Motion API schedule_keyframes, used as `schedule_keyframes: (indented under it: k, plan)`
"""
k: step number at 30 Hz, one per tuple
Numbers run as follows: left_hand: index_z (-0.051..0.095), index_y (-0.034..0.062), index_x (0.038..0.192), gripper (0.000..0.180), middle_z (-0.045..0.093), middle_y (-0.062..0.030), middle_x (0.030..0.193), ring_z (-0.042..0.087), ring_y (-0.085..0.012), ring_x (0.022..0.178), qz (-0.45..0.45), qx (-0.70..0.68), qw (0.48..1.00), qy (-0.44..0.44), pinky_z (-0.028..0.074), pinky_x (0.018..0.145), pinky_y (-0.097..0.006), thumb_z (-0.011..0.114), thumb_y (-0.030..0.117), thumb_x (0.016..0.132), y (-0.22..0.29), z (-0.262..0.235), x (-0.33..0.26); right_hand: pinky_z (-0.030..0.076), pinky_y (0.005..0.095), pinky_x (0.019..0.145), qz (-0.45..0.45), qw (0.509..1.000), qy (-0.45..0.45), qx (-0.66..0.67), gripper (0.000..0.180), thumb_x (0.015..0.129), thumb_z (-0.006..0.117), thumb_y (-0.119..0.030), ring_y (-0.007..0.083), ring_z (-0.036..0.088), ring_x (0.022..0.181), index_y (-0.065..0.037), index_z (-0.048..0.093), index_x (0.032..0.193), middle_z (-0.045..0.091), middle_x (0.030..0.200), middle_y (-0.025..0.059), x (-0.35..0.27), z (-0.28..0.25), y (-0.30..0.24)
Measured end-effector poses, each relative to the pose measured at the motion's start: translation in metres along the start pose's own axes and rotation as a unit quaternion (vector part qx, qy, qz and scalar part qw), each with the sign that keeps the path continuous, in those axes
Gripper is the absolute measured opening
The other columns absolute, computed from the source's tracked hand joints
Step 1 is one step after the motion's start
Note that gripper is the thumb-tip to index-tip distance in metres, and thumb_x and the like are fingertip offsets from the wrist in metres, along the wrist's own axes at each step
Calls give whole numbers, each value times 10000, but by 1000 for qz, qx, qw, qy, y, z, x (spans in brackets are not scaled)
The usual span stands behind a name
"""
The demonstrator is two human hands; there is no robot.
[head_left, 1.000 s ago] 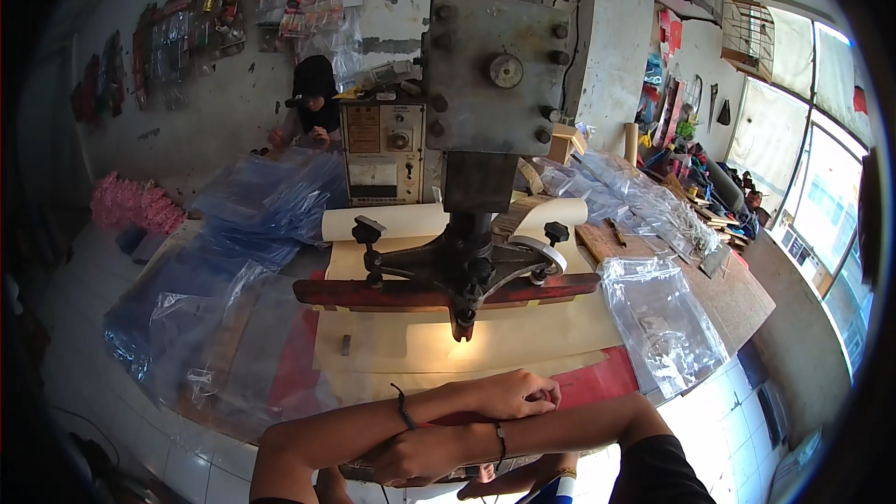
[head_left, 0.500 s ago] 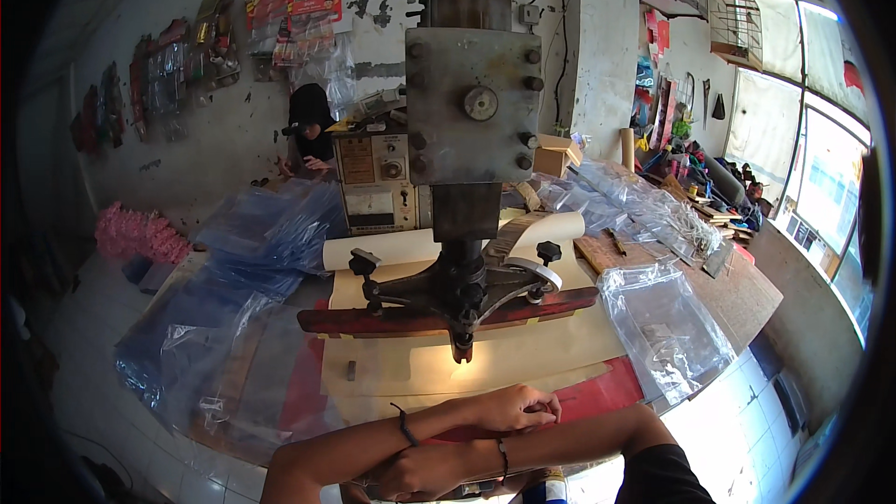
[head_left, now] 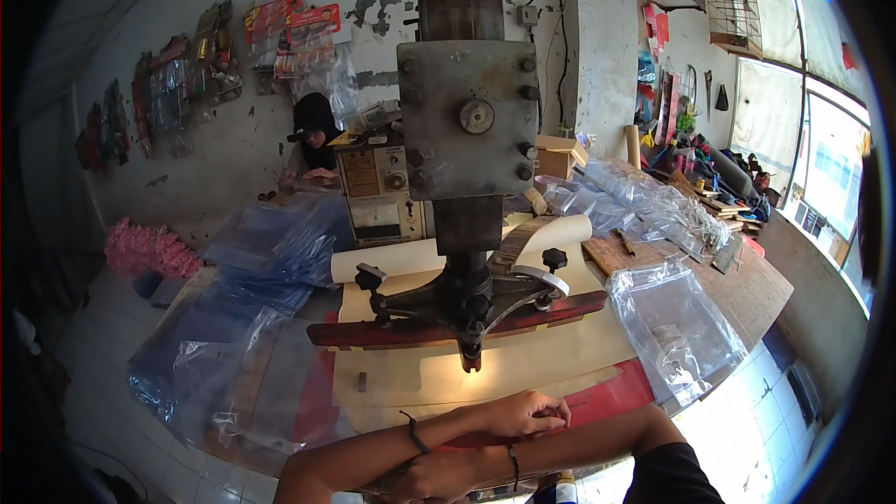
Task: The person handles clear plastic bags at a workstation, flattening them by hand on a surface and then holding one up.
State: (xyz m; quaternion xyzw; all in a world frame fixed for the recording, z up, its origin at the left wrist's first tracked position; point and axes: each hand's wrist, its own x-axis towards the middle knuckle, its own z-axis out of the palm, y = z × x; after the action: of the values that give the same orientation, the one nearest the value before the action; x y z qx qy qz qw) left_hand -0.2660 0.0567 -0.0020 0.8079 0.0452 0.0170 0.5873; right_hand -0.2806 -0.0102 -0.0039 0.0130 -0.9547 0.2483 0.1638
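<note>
My forearms cross at the table's near edge. My left hand (head_left: 527,413) comes from the lower left and rests at the right over the red mat (head_left: 611,397), its fingers curled in with nothing seen in them. Below it my right hand (head_left: 437,476) reaches across to the left under the other forearm, its fingers hidden. Just beyond my hands lies a cream sheet (head_left: 532,375), lit by a warm spot. Above the sheet hangs a heavy press head (head_left: 469,117) with a long reddish bar (head_left: 560,311), apart from both hands. A small grey metal block (head_left: 362,382) sits on the sheet.
Bluish clear plastic sheets (head_left: 271,235) are heaped at the left. A clear plastic bag (head_left: 674,331) lies at the right, with more plastic behind. A control box (head_left: 378,189) stands behind the press; a person (head_left: 315,126) sits beyond it. Pink material (head_left: 149,250) is piled far left.
The whole view has shifted slightly, so the scene sits a little lower and to the right. My crossed arms keep the same pose, and the press has not visibly moved.
</note>
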Motion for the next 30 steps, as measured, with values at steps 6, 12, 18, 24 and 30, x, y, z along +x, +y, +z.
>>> schedule_keyframes:
  k: [6,12,18,24,30]
  plan:
    - [612,45,1116,234,545,13,679,509,-71,621,-10,14,1000,4,424,620,-266,523,235,1013,7,-2,-4,425,431,557,-30,998,23,57,148,836,616,-68,309,575,616,-32,499,753,541,667,120,-2,20,8]
    - [617,41,1101,227,564,4,686,532,-78,637,-3,62,998,-1,432,623,-272,522,228,1012,13,-3,-6,433,431,549,-24,999,14,41,159,837,633,-78,303,588,621,-38,502,757,556,672,117,-4,16,7]
    - [628,37,1082,207,627,-33,774,589,-128,703,-5,71,997,16,468,707,-310,569,208,982,18,-2,-6,453,421,561,-24,999,12,36,114,812,653,-76,277,610,651,-62,542,793,584,694,95,-3,7,1]
    - [640,21,1062,200,691,-81,914,632,-182,825,70,83,993,45,485,776,-336,588,184,957,6,1,-2,435,396,618,-61,996,35,54,208,862,631,-52,268,562,687,-32,459,746,513,704,97,-2,0,1]
    - [636,24,1077,215,693,-82,905,640,-194,821,54,75,995,42,481,781,-339,588,198,959,8,-1,-9,432,399,619,-44,998,21,41,230,880,616,-55,272,549,677,-26,438,737,489,695,104,-1,19,10]
